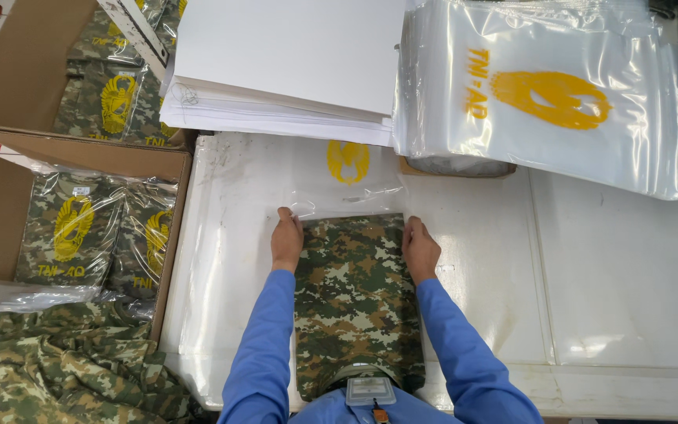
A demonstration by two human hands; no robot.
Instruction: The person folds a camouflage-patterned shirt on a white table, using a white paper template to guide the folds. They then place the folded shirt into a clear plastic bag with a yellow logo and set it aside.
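Grips' (286, 239) fingertips under bag (347, 177) edge

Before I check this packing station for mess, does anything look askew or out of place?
Mostly tidy. The stack of clear bags lies skewed, overhanging the table. Both hands hold a clear bag at the folded camouflage shirt, which lies straight.

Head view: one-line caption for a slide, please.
Both hands, left hand and right hand, slide a folded camouflage shirt into a clear plastic bag.

I see a folded green-brown camouflage fabric shirt (355, 290) lying flat, its top edge entering a clear plastic bag with a yellow emblem (339, 177) just beyond it.
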